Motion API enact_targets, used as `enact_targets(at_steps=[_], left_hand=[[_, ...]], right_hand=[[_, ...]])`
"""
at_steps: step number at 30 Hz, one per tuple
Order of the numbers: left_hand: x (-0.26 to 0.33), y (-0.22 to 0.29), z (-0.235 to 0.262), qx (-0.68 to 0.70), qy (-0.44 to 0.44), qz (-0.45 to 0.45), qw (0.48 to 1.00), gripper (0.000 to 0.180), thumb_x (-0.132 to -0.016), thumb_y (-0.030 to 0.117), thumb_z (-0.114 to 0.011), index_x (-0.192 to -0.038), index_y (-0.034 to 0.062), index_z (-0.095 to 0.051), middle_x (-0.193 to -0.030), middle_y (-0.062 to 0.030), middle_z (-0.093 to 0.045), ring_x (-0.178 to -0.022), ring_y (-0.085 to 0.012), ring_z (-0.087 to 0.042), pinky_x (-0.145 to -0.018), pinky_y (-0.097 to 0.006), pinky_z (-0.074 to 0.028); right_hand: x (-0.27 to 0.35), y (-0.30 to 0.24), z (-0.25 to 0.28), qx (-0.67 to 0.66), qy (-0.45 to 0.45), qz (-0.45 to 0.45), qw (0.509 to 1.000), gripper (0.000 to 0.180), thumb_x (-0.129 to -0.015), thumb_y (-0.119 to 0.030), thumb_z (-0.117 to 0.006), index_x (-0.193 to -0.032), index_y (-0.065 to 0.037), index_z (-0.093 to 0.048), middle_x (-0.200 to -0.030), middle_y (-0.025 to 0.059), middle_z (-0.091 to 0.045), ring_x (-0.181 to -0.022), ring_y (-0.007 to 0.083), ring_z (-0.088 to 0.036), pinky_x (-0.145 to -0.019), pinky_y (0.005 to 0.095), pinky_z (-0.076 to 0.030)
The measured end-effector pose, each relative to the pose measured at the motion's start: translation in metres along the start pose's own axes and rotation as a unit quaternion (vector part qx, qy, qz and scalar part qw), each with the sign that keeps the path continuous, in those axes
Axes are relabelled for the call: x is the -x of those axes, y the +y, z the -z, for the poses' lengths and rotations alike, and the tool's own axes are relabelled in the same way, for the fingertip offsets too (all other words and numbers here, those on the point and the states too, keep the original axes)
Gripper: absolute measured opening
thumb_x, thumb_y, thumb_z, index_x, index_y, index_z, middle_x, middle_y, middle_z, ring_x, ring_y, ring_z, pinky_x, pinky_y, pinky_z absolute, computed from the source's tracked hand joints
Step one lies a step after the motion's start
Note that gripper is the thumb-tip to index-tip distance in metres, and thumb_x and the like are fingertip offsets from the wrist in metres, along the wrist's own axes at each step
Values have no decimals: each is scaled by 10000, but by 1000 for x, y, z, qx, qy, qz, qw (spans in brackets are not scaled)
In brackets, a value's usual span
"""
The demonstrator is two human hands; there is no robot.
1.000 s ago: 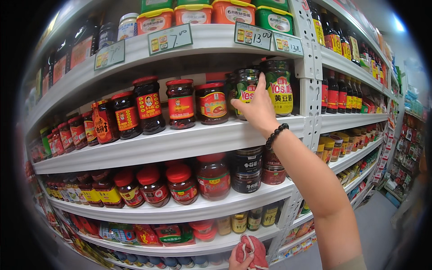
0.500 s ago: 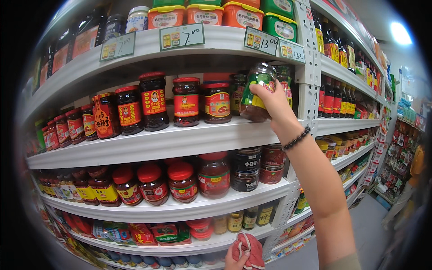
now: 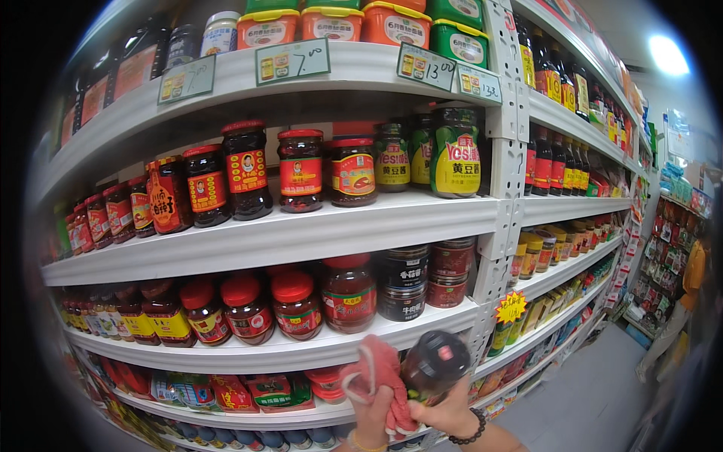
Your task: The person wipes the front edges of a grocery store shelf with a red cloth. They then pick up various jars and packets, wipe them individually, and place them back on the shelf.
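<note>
Nearest me, the left hand (image 3: 373, 416) has its fingers bunched on a red cloth (image 3: 374, 369); the right hand's (image 3: 447, 414) are clamped around a dark jar (image 3: 434, 367), held tilted beside the cloth, off the shelf (image 3: 263, 357). Behind stand stacked cans (image 3: 403, 279); far down the aisle, somebody in orange (image 3: 697, 267).
</note>
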State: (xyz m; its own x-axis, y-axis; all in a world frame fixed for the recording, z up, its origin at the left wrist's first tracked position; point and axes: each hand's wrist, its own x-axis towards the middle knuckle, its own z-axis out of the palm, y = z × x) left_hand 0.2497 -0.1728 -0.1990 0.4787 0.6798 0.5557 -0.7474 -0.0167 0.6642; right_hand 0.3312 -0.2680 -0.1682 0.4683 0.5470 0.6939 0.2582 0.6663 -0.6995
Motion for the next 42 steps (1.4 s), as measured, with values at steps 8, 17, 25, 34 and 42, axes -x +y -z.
enact_targets(at_steps=[8, 17, 25, 34, 42], left_hand=[[-17, 60, 16, -242, -259, -116, 928, 529, -770, 394, -674, -1109, -6, -607, -1186, -230, -577, -1158, -379, -534, -977, -458, -424], [27, 78, 50, -213, -178, -231, 933, 454, -889, 389, -609, -1143, 16, -556, -1046, -193, -619, -1000, -357, -588, -856, -434, -477], [71, -56, 96, -119, 87, -6, 989, 567, -809, 401, -687, -1134, -24, -500, -1031, -104, -577, -961, -175, -541, -874, -353, -440], [71, -37, 72, -106, 44, 61, 992, 485, -854, 293, -686, -1178, -33, -532, -1066, -103, -606, -986, -174, -567, -870, -298, -451], [70, -41, 76, -128, 48, 54, 989, 467, -850, 254, -691, -1176, -41, -532, -1068, -99, -600, -984, -167, -564, -873, -291, -446]], right_hand=[[18, -9, 36, 384, -316, 4, 868, 981, -688, -408, -757, -1409, 14, -243, -1263, 243, -464, -1128, 398, -493, -951, 434, -422], [-90, -57, 7, 148, -46, 132, 979, 1163, -647, -206, -834, -1469, 21, -43, -1306, 198, -493, -1183, 254, -525, -1002, 359, -410], [-243, -98, -10, 316, 10, 228, 921, 1055, -683, -320, -814, -1407, 124, -188, -1257, 240, -514, -1178, 273, -507, -1011, 334, -382], [-309, -83, -6, 346, 56, 167, 922, 955, -716, -247, -790, -1418, 67, -224, -1209, 146, -530, -1078, 179, -537, -928, 298, -449], [-309, -69, -20, 460, 68, 142, 874, 1099, -671, -323, -788, -1454, 36, -107, -1262, 243, -525, -1159, 320, -534, -992, 341, -408]])
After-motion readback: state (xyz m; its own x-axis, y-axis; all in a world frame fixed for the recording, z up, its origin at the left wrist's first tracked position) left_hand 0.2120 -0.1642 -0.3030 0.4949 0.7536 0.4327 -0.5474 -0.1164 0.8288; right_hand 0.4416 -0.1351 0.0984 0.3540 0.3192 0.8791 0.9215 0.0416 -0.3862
